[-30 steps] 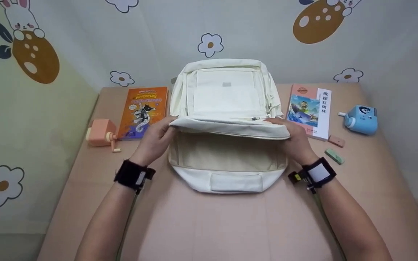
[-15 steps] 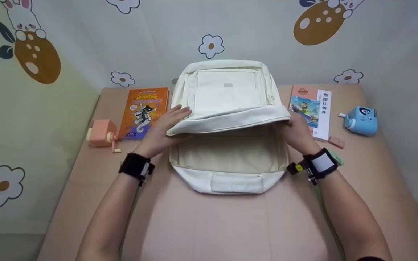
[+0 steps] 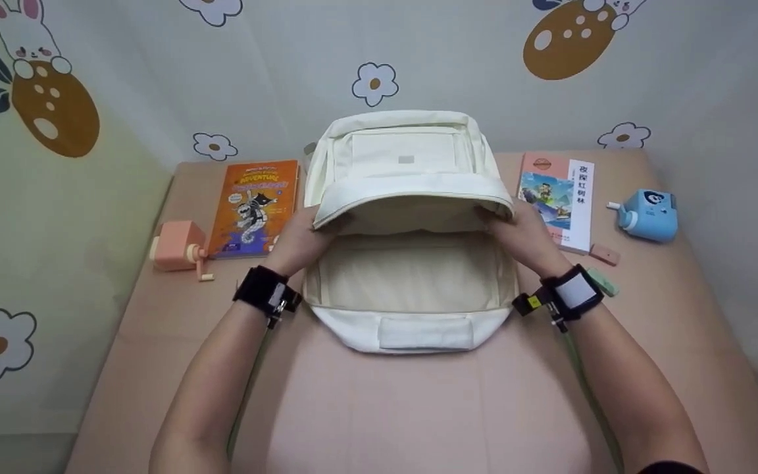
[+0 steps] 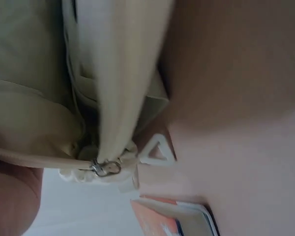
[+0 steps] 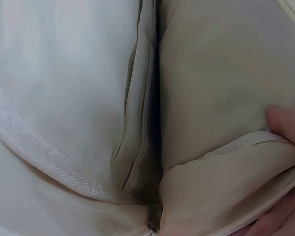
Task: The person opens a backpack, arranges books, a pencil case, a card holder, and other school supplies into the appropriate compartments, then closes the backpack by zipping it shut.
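Note:
A cream-white backpack (image 3: 425, 332) lies on the table with its main compartment unzipped and its front panel raised, the beige lining showing inside. My left hand (image 3: 303, 240) grips the panel's left edge, part of the fingers hidden by the fabric. At the panel's right edge, my right hand (image 3: 527, 234) pinches the zipped rim; in the right wrist view its thumb (image 5: 284, 122) is inside the lining and the fingers (image 5: 280, 216) are outside. A metal zip pull (image 4: 105, 168) shows at the corner of the opening in the left wrist view.
Left of the backpack are an orange book (image 3: 254, 210) and a peach crank pencil sharpener (image 3: 181, 247). To its right lie a pink-and-white book (image 3: 580, 210), a blue crank sharpener (image 3: 652, 217), a pink eraser (image 3: 605, 255) and a green eraser (image 3: 603, 282). A patterned curtain (image 3: 445, 59) hangs behind.
The front panel has been lifted and folded back, widening the opening. My left hand's fingers, spread beside the panel half a second ago, now grip its edge; the right hand has kept its hold.

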The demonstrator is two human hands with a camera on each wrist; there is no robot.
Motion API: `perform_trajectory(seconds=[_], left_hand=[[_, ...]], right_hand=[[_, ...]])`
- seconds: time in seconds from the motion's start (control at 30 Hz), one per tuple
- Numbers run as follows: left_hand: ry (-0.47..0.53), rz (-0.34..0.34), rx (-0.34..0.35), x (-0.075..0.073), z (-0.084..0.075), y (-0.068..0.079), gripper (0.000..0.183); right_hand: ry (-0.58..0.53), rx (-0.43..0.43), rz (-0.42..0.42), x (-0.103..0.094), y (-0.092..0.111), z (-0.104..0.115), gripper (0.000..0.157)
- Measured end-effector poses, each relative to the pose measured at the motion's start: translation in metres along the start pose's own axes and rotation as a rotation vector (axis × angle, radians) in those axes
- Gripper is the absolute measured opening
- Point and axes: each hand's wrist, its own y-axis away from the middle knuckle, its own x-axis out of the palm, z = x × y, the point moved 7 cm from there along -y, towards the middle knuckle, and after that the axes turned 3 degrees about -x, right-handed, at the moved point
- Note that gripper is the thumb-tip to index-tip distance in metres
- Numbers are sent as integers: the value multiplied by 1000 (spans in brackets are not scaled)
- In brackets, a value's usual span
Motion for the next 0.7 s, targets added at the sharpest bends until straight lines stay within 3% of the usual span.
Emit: perform_trajectory(seconds=[0.2, 0.37, 0.53, 0.63, 0.7], left_hand=[[136, 22, -47, 3, -3, -7, 50], [219, 15, -21, 2, -5, -12, 49], [263, 19, -19, 2, -5, -14, 53], [271, 22, -34, 2, -5, -14, 53], [273, 22, -32, 2, -4, -15, 52]], right_hand=[[-18, 19, 78, -9, 5, -1, 53], [-20, 149, 166, -32, 21, -6, 64], [17, 332, 71, -75, 32, -24, 74], [112, 434, 19, -98, 34, -43, 84], [202, 486, 40, -106, 34, -57, 91]])
